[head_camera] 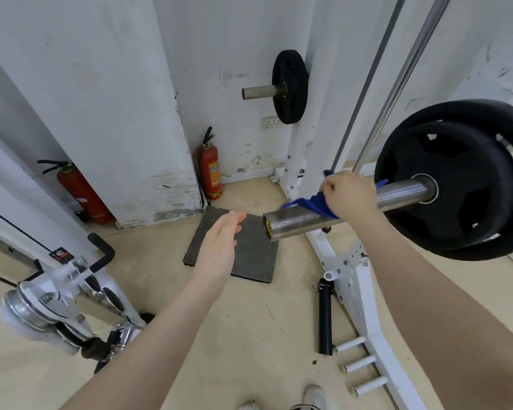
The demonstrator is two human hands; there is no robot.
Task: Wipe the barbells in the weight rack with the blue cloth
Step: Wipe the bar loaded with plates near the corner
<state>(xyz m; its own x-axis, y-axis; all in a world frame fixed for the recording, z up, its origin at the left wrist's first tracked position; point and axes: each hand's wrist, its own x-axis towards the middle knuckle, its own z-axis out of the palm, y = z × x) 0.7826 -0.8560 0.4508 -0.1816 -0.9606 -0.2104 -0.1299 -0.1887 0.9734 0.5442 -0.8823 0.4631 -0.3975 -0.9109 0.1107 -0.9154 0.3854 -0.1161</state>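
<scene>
A steel barbell sleeve (296,223) juts toward me from the white weight rack (365,291), loaded with black plates (456,176) at the right. My right hand (350,193) grips the blue cloth (317,205), which is wrapped over the top of the sleeve between the bar's end and the plates. My left hand (219,247) hovers with fingers straight just left of the bar's end, holding nothing and not touching the bar. Higher on the rack, a second short peg (258,92) carries one black plate (290,87).
Two red fire extinguishers (211,173) (83,193) stand by the white wall. A dark rubber mat (246,250) lies on the floor under my left hand. A cable machine with pulleys (48,303) stands at the left. A black tube (325,318) lies beside the rack base.
</scene>
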